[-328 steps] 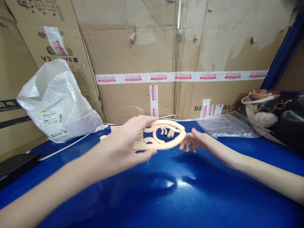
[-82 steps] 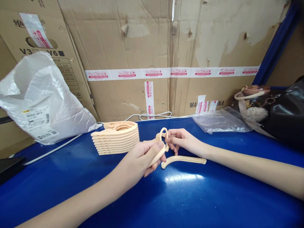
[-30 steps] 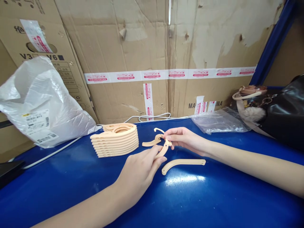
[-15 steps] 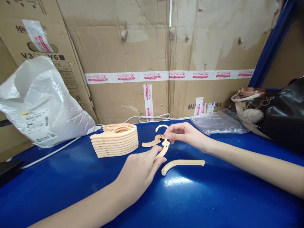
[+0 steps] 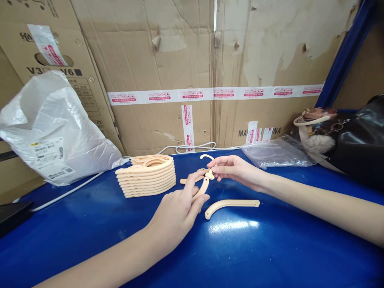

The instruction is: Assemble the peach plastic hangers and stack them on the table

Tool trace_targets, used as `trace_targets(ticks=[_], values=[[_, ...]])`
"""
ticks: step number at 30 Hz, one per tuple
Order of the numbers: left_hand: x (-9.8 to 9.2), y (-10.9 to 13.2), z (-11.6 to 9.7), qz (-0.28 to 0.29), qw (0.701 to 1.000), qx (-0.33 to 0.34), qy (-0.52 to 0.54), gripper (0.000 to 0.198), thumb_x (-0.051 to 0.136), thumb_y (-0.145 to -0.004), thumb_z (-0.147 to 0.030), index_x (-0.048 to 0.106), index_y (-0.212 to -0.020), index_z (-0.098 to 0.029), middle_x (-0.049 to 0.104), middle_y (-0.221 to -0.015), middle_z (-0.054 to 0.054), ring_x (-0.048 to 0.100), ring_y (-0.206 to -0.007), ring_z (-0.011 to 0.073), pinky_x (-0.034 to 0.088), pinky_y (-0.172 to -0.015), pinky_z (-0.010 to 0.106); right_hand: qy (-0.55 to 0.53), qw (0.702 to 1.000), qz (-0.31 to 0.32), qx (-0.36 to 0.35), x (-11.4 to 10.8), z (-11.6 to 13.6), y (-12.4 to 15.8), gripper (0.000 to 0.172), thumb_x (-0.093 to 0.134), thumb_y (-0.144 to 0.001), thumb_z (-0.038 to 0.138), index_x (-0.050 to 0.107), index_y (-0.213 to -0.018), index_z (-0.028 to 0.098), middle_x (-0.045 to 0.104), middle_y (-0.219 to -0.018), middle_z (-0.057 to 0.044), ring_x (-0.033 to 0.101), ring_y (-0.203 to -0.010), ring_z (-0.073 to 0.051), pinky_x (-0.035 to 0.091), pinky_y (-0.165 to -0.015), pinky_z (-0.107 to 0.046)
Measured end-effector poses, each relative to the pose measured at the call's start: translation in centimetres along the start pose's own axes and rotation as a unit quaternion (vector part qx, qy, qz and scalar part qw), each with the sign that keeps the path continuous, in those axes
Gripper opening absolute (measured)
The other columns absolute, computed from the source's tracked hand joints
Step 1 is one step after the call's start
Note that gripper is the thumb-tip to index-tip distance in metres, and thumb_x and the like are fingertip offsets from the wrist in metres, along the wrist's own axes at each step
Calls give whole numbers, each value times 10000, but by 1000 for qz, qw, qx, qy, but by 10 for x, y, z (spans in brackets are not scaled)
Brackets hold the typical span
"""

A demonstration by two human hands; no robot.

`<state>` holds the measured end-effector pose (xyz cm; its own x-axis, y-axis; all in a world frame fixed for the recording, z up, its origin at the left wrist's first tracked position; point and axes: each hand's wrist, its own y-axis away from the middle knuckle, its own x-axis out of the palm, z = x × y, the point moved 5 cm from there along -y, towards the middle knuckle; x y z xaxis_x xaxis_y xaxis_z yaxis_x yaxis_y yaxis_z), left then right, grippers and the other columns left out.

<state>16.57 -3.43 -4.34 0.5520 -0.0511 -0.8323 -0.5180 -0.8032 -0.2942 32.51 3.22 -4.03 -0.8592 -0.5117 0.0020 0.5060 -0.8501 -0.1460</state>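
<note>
My left hand (image 5: 180, 204) pinches a curved cream plastic hanger arm (image 5: 203, 189) between thumb and fingers. To its right, my right hand (image 5: 232, 170) grips a cream hanger hook (image 5: 206, 156) near its base, the small rounded end of which meets the top of the held arm. Behind my left fingers another cream hanger piece (image 5: 186, 181) shows only in part. A separate curved hanger arm (image 5: 232, 205) lies on the blue table just in front of my hands. Left of them stands a neat stack of folded cream hangers (image 5: 147, 178).
A white plastic parcel bag (image 5: 60, 132) rests at the left on the blue table (image 5: 240, 256). Cardboard (image 5: 168, 64) walls the back. A clear plastic bag (image 5: 279, 153), a black bag (image 5: 360, 144) and a white cable (image 5: 195, 147) lie toward the back.
The hook has tilted and shifted slightly right in my right hand. My left index finger now reaches forward toward the joint. The loose arm and the stack stay put.
</note>
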Motion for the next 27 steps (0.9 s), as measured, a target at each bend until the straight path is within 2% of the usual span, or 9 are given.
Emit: trace_targets(ticks=[6, 12, 18, 22, 27], values=[[1, 1, 0, -2, 1000, 20, 25, 435, 342, -983, -301, 226, -1401, -270, 568, -692, -61, 607, -644, 173, 434, -644, 274, -12, 999, 40, 20, 2, -5, 1, 162, 743, -764, 252, 723, -900, 166, 686, -832, -6, 602, -714, -81, 499, -711, -219], [0, 4, -4, -9, 998, 56, 28, 381, 355, -986, -292, 293, -1362, -282, 598, -840, -25, 633, -733, 161, 448, -660, 253, -7, 993, 107, 45, 6, -3, 4, 117, 706, -807, 235, 724, -899, 166, 689, -847, -2, 607, -724, -71, 485, -719, -198], [1, 5, -9, 19, 997, 76, -2, 360, 363, -988, -263, 323, -1346, -282, 523, -690, -64, 565, -600, 149, 396, -573, 236, 32, 985, 157, 66, 4, -5, 4, 121, 703, -807, 255, 726, -895, 176, 682, -815, 3, 601, -716, -84, 484, -707, -222], [1, 4, -7, 38, 997, 68, -2, 258, 362, -994, -283, 409, -1247, -265, 576, -746, -43, 608, -684, 168, 428, -633, 259, 85, 982, 166, 44, 2, -5, 4, 132, 689, -818, 285, 726, -888, 179, 672, -824, 2, 585, -714, -92, 480, -704, -225], [2, 6, -5, 44, 997, 67, -9, 300, 370, -997, -276, 373, -1296, -293, 665, -888, -25, 664, -798, 191, 448, -658, 267, 150, 976, 155, 11, 2, 0, 3, 146, 676, -826, 313, 724, -879, 186, 655, -797, 7, 558, -715, -106, 449, -690, -235]])
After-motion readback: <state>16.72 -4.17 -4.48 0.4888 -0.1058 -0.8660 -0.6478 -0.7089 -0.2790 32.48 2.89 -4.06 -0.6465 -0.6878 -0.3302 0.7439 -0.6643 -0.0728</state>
